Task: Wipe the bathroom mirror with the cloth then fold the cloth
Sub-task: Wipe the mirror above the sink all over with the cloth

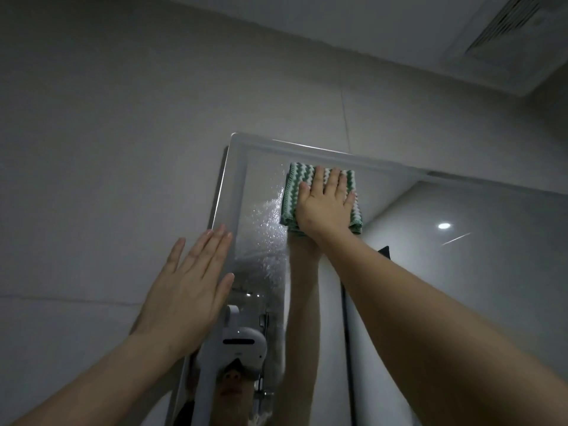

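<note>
Head view. The mirror (461, 229) hangs on a pale tiled wall (123, 149); its top left corner sits near the middle of the picture. All positions below are given against that mirror.

The cloth (290, 192), green and white in a zigzag weave and folded into a rough square, lies flat on the glass close under the mirror's top edge, near its left side. The right hand (325, 207) presses on the cloth with fingers straight and slightly spread; the fingers are not curled round the fabric. The cloth shows past the fingertips above, and along both sides of the hand.

A patch of water droplets (267, 229) clings to the glass just left of and below the cloth, between it and the mirror's left frame.

The left hand (187, 290) is raised at the mirror's left frame, below the level of the cloth, palm toward the surface, fingers straight and together, holding nothing. Whether it touches the frame cannot be told.

The lower left of the glass reflects a white headset (242, 345) and the raised right forearm. The right part of the glass reflects a small round ceiling light (444, 226).

Above the mirror's right end, a ceiling vent (504, 26) is set in the ceiling.
</note>
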A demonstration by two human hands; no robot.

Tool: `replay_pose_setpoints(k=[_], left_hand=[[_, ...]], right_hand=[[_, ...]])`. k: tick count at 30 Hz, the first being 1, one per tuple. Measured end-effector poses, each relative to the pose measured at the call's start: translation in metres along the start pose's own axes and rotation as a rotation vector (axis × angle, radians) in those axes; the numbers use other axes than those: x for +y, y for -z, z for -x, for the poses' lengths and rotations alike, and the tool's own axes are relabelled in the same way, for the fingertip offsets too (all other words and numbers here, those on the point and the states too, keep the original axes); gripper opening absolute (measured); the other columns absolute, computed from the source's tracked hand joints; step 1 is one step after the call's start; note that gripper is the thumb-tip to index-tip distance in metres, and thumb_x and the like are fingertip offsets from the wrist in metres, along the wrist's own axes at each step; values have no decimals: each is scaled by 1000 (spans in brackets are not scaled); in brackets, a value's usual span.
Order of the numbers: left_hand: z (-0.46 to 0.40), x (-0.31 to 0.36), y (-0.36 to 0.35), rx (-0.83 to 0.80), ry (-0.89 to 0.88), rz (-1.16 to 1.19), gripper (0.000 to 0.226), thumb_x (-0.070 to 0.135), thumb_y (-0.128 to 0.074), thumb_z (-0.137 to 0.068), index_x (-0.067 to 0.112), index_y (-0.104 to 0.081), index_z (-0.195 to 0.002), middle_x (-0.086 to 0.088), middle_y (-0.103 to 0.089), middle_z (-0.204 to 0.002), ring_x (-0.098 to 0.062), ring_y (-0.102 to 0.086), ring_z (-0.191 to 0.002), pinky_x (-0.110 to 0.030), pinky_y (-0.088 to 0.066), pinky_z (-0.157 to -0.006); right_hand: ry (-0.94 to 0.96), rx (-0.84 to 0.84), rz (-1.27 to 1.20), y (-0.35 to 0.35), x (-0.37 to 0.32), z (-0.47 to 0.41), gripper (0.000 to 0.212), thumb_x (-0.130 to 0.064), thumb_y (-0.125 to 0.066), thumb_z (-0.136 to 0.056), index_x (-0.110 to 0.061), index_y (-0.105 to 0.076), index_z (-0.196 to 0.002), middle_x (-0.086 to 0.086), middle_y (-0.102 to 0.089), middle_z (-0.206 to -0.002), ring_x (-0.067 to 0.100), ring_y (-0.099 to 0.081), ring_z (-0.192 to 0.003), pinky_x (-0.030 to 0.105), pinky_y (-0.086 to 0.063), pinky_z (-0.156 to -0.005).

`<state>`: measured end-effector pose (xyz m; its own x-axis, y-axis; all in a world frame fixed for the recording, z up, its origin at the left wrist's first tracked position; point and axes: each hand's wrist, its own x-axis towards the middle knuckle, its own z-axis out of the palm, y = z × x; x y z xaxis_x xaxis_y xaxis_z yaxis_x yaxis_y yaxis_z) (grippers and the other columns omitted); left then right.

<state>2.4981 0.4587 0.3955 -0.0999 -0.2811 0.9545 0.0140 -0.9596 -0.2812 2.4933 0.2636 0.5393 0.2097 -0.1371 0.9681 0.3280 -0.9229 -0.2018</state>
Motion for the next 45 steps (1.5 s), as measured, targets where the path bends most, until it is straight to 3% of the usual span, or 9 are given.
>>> replay_pose_setpoints(k=[8,21,25,29,32,33,35,40,45], left_hand=[[0,0,-8,45,54,20,64,38,-6,-101,-2,-40,-138,-13,-40,-145,-25,-39,-133,-47,-25,-105],[0,-1,-10,46,90,59,66,36,-1,-100,2,-44,-137,-10,-43,-144,-25,-43,-131,-46,-27,-100],[-1,-2,-5,-5,102,39,64,35,-2,-100,3,-41,-139,-10,-39,-146,-24,-39,-133,-52,-39,-103],[0,-1,-1,-81,115,11,65,37,3,-98,5,-27,-146,-9,-25,-153,-22,-29,-139,-51,-26,-109],[3,3,3,-103,156,62,70,45,22,-82,17,18,-146,2,19,-155,-11,13,-143,-38,8,-115],[4,3,3,-122,188,92,70,46,26,-78,19,24,-142,3,24,-153,-9,19,-142,-37,12,-115],[5,4,4,-108,225,126,71,48,25,-78,20,21,-143,3,20,-155,-9,17,-142,-37,11,-116],[7,5,8,-92,292,200,67,45,1,-92,14,-2,-151,0,-1,-159,-12,0,-145,-36,5,-116],[31,12,13,-138,166,257,67,45,-6,-96,8,-13,-150,-7,-14,-158,-17,-9,-145,-39,0,-118]], right_hand=[[24,15,22,-5,-30,-25,57,-41,-10,-101,-19,5,-151,8,15,-157,24,17,-144,45,14,-115],[256,47,46,-25,-104,-30,56,-41,-11,-101,-20,2,-152,9,11,-158,23,13,-145,45,13,-114],[312,45,54,-26,-103,-25,56,-42,-11,-101,-22,1,-152,7,10,-159,22,12,-145,44,13,-115],[359,50,50,-29,-94,-8,55,-41,-13,-101,-23,-2,-152,5,7,-159,20,9,-146,43,11,-117],[353,58,52,-31,-80,11,54,-41,-13,-101,-24,-2,-152,4,7,-159,19,9,-146,41,11,-116],[347,58,54,-31,-75,19,54,-41,-13,-101,-24,-2,-152,4,7,-159,19,9,-146,41,12,-116],[335,61,58,-34,-65,37,54,-40,-14,-102,-24,-3,-152,4,6,-159,18,8,-146,40,12,-115],[336,63,84,-37,-45,80,54,-41,-14,-102,-22,-2,-151,6,6,-159,20,8,-146,41,11,-116],[355,58,105,-48,-33,141,54,-38,-13,-102,-19,-1,-152,8,4,-159,22,7,-146,42,9,-116]])
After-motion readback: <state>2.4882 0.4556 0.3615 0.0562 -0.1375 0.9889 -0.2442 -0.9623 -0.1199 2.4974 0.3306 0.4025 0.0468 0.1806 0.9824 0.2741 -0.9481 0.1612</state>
